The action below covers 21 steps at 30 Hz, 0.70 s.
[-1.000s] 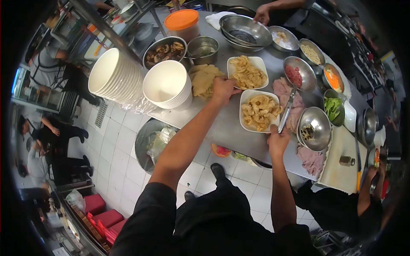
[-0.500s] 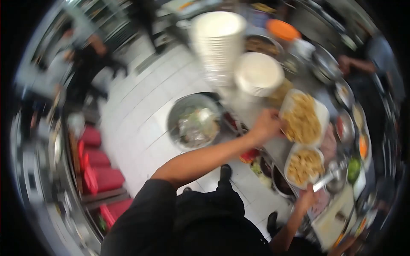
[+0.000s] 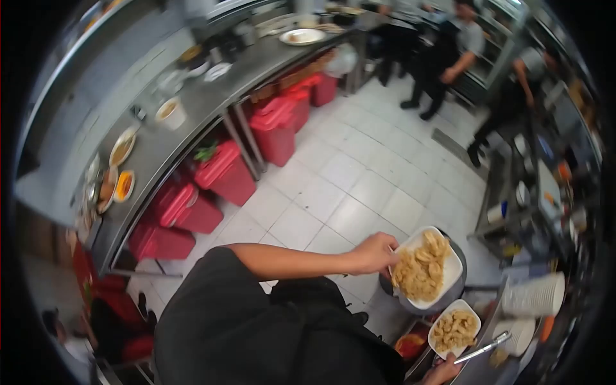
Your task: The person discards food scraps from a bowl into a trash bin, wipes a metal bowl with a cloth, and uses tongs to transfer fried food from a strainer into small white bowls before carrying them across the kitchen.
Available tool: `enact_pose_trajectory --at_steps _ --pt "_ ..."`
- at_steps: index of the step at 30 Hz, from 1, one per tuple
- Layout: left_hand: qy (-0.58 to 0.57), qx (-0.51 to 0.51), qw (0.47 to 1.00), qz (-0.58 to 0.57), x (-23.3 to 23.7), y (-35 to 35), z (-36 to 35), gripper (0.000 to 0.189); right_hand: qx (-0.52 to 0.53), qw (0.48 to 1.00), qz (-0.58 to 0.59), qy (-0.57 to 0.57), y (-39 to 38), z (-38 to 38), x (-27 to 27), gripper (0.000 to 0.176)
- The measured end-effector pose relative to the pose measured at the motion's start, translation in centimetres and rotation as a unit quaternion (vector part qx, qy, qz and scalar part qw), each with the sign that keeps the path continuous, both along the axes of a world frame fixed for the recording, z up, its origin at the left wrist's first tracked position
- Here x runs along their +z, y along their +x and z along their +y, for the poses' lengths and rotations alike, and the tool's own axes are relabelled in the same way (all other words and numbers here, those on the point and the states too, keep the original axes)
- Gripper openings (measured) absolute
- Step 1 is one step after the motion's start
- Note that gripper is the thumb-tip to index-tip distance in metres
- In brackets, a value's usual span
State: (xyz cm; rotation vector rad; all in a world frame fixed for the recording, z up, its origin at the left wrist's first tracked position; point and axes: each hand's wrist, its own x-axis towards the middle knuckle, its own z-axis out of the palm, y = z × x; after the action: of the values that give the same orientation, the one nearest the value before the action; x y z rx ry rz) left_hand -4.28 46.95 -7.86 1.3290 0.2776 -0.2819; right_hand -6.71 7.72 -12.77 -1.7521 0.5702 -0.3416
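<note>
Colour rundown: the big plate [image 3: 453, 272] is white and heaped with golden-tan fried bits [image 3: 420, 269]. The small plate [image 3: 473, 314] is white too, with tan food. The utensil [image 3: 484, 350] is shiny silver. The bins [image 3: 224, 173] are bright red, the desk [image 3: 192, 109] dull steel grey, the floor [image 3: 359, 179] white tiles in a grey grid, and the sleeve [image 3: 212, 282] black.

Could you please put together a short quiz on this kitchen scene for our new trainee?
1. True or false: the left hand grips the edge of a white plate heaped with fried pieces.
2. Multiple choice: the bins under the steel counter are A) blue, B) red, C) green.
3. Short answer: which hand holds the metal utensil lying across the second plate?

Key: 1 true; 2 B; 3 the right hand, only partly in view at the bottom edge.
</note>
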Motion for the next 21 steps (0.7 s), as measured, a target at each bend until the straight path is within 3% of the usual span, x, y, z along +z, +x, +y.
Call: enact_pose_trajectory --at_steps 1,6,7,11,20,21 --pt "0.0 0.056 0.998 -0.003 -0.2 -1.6 3.7 0.021 0.051 0.995 -0.014 0.08 2.3 3.0 -1.0 0.033" --pt "0.013 0.283 0.959 -0.019 -1.0 -8.3 16.8 0.02 0.26 0.962 0.017 0.086 10.4 19.9 0.7 0.026" --pt "0.007 0.346 0.938 -0.025 -1.0 -9.6 19.2 0.021 0.294 0.951 0.003 0.098 10.5 25.1 2.6 0.014" --pt "0.004 0.515 0.857 -0.008 -0.2 -13.9 26.4 0.022 0.433 0.893 0.016 0.125 16.2 38.5 0.3 0.007" --pt "0.009 0.723 0.69 -0.025 -2.4 -16.0 42.5 0.02 0.655 0.736 0.069 0.157 19.0 73.0 -0.6 0.004" --pt "0.017 0.745 0.667 -0.011 -2.4 -15.5 44.3 0.021 0.663 0.728 0.068 0.158 19.4 76.9 -1.1 0.011"
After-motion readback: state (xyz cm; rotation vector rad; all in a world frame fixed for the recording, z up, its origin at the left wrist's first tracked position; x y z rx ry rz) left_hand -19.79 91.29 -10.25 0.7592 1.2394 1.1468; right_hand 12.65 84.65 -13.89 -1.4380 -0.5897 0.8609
